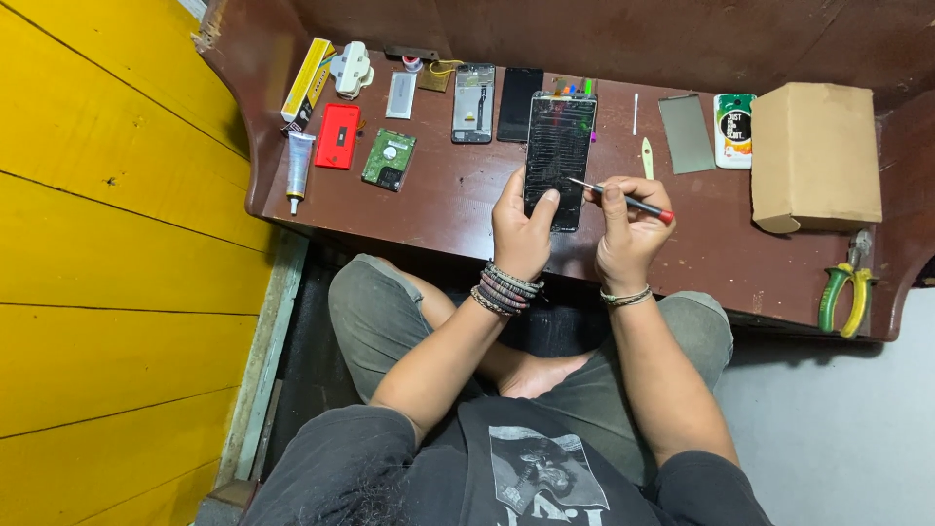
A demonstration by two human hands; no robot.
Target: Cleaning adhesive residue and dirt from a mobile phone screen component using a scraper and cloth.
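Observation:
A black phone with a cracked screen (558,146) lies face up on the dark brown table (448,195). My left hand (523,231) grips its near end, thumb on the glass. My right hand (628,234) holds a small screwdriver with a red handle (623,201); its metal tip touches the phone's right edge. Both wrists wear bracelets.
Along the back lie a phone frame (473,102), a black phone (519,103), a hard drive (390,159), a red case (338,136), a glue tube (298,168), a grey panel (687,133) and a cardboard box (816,154). Green-yellow pliers (843,292) sit at the right edge. A yellow wall stands left.

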